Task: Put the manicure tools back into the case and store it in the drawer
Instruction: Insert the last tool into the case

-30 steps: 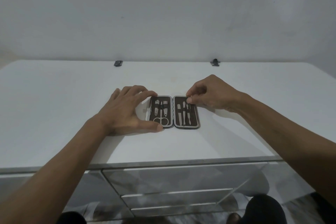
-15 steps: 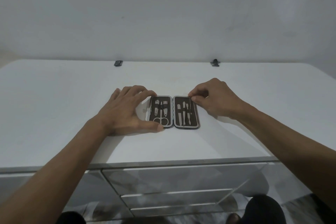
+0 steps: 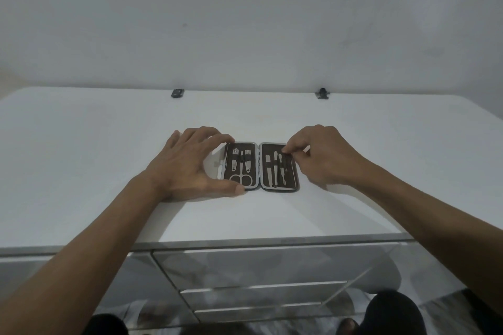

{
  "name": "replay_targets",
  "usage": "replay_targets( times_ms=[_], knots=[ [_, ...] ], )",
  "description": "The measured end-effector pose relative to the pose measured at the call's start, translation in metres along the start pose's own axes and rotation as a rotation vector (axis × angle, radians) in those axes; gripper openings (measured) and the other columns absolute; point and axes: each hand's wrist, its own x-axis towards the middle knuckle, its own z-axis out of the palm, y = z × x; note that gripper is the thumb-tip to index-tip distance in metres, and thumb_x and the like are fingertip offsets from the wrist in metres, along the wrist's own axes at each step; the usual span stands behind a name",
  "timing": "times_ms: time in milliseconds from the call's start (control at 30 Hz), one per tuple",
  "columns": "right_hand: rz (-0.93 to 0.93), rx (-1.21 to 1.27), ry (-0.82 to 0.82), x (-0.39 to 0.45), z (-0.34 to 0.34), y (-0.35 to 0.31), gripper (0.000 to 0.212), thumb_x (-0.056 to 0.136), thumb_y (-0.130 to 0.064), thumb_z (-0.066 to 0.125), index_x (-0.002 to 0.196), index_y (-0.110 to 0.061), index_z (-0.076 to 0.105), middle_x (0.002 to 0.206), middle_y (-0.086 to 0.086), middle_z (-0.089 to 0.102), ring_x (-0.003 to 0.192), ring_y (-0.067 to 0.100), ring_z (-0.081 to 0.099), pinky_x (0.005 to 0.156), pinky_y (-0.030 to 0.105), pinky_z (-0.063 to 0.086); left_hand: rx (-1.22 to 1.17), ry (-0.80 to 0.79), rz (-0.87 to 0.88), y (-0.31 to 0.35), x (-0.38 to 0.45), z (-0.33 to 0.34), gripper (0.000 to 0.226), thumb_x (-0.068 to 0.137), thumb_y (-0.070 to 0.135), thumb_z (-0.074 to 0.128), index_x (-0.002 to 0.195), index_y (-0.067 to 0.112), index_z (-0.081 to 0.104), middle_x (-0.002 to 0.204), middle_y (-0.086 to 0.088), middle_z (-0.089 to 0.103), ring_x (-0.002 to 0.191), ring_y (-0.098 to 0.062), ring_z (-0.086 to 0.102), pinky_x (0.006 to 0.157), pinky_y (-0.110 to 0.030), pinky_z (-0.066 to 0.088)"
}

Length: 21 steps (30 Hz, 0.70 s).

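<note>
A dark manicure case lies open flat on the white dresser top. Its left half holds scissors and two clippers; its right half holds several thin metal tools. My left hand spans the case's left edge, thumb at the near corner and fingers at the far corner. My right hand rests at the right half's far corner, fingertips pinched at the top of the rightmost tool.
Two small black fittings sit at the back edge by the wall. Glossy drawer fronts run below the front edge, all closed. My knees show at the bottom.
My right hand shifted a little left, back over the case's right half, and its fingertips now pinch at the rightmost tool. The left hand and the case have not moved.
</note>
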Motion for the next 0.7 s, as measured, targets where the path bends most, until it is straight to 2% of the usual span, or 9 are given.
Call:
replay_targets(
  times_ms=[100,233,300,400,700],
  knots=[
    [-0.015,-0.025,-0.014,-0.004,0.001,-0.001,0.031,0.093,-0.004,0.052,0.107,-0.015,0.077,0.126,-0.003,0.063,0.083,0.005,0.052,0.079,0.014,0.037,0.003,-0.002,0.004,0.0,0.0,0.0,0.103,0.054,0.103,0.046,0.141,0.048,0.041,0.146,0.018,0.042,0.136,-0.01,0.035,0.119,-0.049,0.028],
    [-0.032,-0.064,-0.051,-0.009,0.0,-0.003,0.034,0.094,-0.004,0.049,0.112,-0.015,0.075,0.139,-0.002,0.053,0.091,0.006,0.049,0.088,0.017,0.037,-0.001,-0.005,0.001,-0.002,0.0,0.001,0.107,0.052,0.107,0.04,0.141,0.049,0.04,0.146,0.019,0.042,0.136,-0.011,0.035,0.119,-0.049,0.028],
    [-0.037,-0.07,-0.061,-0.011,-0.002,-0.005,0.035,0.093,-0.003,0.049,0.113,-0.015,0.075,0.143,-0.001,0.051,0.097,0.011,0.055,0.092,0.018,0.038,-0.003,-0.003,0.001,-0.002,0.0,0.001,0.107,0.052,0.107,0.04,0.141,0.048,0.04,0.146,0.019,0.042,0.136,-0.01,0.035,0.119,-0.049,0.028],
    [-0.032,-0.07,-0.067,-0.013,-0.004,-0.007,0.035,0.093,-0.003,0.048,0.113,-0.014,0.075,0.145,0.0,0.05,0.112,0.017,0.059,0.092,0.015,0.035,-0.006,0.003,0.001,-0.001,0.0,0.0,0.103,0.054,0.103,0.046,0.141,0.048,0.041,0.146,0.019,0.042,0.137,-0.01,0.035,0.12,-0.049,0.027],
    [-0.053,-0.061,-0.065,-0.018,-0.007,-0.008,0.034,0.092,-0.003,0.049,0.111,-0.014,0.076,0.14,0.0,0.055,0.119,0.017,0.056,0.092,0.012,0.033,-0.006,-0.005,-0.002,-0.001,0.0,0.0,0.111,0.05,0.11,0.036,0.142,0.048,0.04,0.146,0.019,0.042,0.138,-0.01,0.034,0.12,-0.05,0.027]
  ],
)
